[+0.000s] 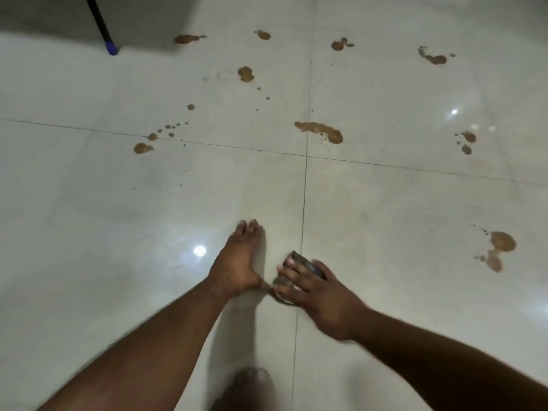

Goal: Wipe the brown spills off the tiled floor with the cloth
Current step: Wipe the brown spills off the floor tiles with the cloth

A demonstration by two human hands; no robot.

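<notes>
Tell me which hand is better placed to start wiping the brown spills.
Right, probably. The right hand already grips the dark cloth against the tiled floor, and the nearest brown spill lies on its side. The left hand rests flat on the tile, holding nothing.

Your right hand [318,295] covers most of the dark grey crumpled cloth [308,264], so you see only its far end past the fingers [289,272] and a thin curved edge near the thumb; motion blur smears both, and you cannot tell how firmly the cloth is held. Your two forearms run out of the bottom edge. A blurred brown shape [252,387] at the bottom edge, possibly your foot, is too soft to identify. The black pole with a blue tip [100,25] is cut off by the top edge. The smallest brown specks [321,140] around the spills are barely resolvable.
</notes>
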